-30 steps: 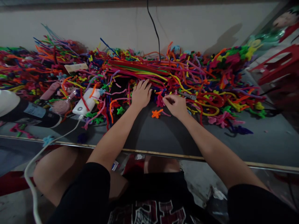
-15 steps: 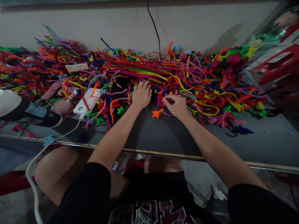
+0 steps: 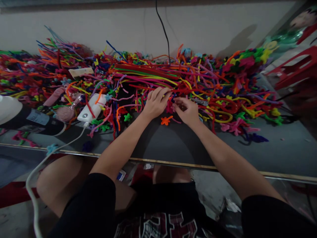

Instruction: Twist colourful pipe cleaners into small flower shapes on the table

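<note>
My left hand (image 3: 157,101) is closed, fingers bent, on a long red pipe cleaner (image 3: 187,90) that runs sideways at its fingertips. Close by on the right, my right hand (image 3: 187,111) has thumb and fingers pinched together; what lies between them is too small and dark to make out. A magenta fuzzy piece (image 3: 169,106) shows between the two hands. Just below them, an orange pipe-cleaner flower (image 3: 166,120) lies on the grey table (image 3: 170,142). Metal scissors or pliers (image 3: 200,101), partly covered, lie behind my right hand.
A heap of colourful pipe cleaners (image 3: 148,73) spans the table's back. On the left are a dark bottle-like object (image 3: 37,119), a pink hairbrush (image 3: 66,112) and a white device (image 3: 92,107) with a cable (image 3: 61,145). A red stool (image 3: 294,67) stands at right.
My left hand has lifted off the pile and moved right, its fingers now bent with a red pipe cleaner. My right hand has stayed almost in place.
</note>
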A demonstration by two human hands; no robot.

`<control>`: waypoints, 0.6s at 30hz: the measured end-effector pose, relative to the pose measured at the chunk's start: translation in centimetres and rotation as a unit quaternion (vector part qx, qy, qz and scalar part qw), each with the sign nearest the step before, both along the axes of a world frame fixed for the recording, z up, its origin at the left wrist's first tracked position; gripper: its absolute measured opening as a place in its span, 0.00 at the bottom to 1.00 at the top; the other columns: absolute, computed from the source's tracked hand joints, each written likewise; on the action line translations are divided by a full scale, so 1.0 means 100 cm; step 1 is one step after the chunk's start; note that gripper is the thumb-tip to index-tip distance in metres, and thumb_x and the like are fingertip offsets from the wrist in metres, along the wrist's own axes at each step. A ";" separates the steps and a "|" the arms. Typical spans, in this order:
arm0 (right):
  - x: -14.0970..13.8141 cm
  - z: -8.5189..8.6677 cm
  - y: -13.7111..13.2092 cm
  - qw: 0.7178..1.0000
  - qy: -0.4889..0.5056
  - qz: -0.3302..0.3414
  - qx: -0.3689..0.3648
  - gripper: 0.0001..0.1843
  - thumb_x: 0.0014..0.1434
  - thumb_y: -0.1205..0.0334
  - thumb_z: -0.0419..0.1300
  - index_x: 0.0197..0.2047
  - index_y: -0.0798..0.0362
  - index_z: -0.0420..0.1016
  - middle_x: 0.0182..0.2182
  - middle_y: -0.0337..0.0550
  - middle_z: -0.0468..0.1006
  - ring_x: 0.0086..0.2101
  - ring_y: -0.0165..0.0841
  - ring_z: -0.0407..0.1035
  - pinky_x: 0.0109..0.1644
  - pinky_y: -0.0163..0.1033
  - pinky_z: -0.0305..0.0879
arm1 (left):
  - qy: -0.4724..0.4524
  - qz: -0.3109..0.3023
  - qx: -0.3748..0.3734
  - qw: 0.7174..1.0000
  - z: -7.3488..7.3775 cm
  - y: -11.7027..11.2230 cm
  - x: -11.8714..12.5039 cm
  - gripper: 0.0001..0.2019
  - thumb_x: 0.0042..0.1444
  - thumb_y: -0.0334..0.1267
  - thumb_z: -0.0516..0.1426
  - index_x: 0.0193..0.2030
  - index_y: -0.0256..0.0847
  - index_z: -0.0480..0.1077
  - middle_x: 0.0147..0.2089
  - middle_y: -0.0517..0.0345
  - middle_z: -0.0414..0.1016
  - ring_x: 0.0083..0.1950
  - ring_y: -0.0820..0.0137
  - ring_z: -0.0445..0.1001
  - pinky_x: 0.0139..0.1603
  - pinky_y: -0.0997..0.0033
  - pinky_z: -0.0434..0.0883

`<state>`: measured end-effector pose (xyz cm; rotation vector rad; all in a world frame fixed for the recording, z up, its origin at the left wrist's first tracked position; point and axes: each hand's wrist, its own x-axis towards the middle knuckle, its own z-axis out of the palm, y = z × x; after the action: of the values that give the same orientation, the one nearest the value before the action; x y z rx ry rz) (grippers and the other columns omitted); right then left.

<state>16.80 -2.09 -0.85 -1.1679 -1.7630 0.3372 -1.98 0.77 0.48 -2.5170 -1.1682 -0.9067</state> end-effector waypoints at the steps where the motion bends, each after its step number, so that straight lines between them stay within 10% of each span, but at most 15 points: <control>1: 0.000 0.001 -0.002 1.000 0.006 0.007 0.012 0.16 0.58 0.49 0.59 0.43 0.50 0.77 0.35 0.44 0.81 0.27 0.33 0.72 0.32 0.41 0.70 | 0.011 -0.028 0.004 1.000 0.001 -0.003 0.002 0.21 0.67 0.41 0.44 0.63 0.42 0.63 0.61 0.44 0.68 0.65 0.57 0.63 0.64 0.54 0.58; 6: 0.000 0.009 -0.009 0.995 -0.015 0.035 0.091 0.22 0.62 0.46 0.54 0.52 0.49 0.74 0.48 0.49 0.79 0.37 0.37 0.75 0.41 0.45 0.74 | 0.062 -0.145 0.053 0.986 0.003 -0.010 0.008 0.20 0.68 0.33 0.41 0.60 0.40 0.65 0.56 0.46 0.72 0.55 0.67 0.72 0.55 0.64 0.67; 11: -0.002 0.017 -0.013 0.987 -0.016 0.004 0.158 0.19 0.65 0.50 0.50 0.49 0.48 0.77 0.45 0.48 0.80 0.48 0.40 0.73 0.53 0.50 0.70 | 0.082 -0.133 0.070 0.985 0.000 -0.008 0.006 0.20 0.68 0.32 0.40 0.63 0.44 0.61 0.57 0.51 0.73 0.53 0.70 0.73 0.53 0.65 0.66; 18: 0.001 0.023 -0.014 0.998 0.013 -0.030 0.059 0.19 0.63 0.47 0.53 0.50 0.45 0.77 0.43 0.47 0.79 0.41 0.39 0.74 0.41 0.46 0.74 | 0.106 -0.061 0.014 0.992 0.006 -0.010 0.005 0.25 0.68 0.33 0.34 0.61 0.45 0.65 0.50 0.54 0.78 0.44 0.70 0.77 0.46 0.65 0.66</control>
<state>16.87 -3.46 1.42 -1.1232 -1.6988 0.2085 -1.43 -0.25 1.12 -2.6102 -0.9395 -0.6553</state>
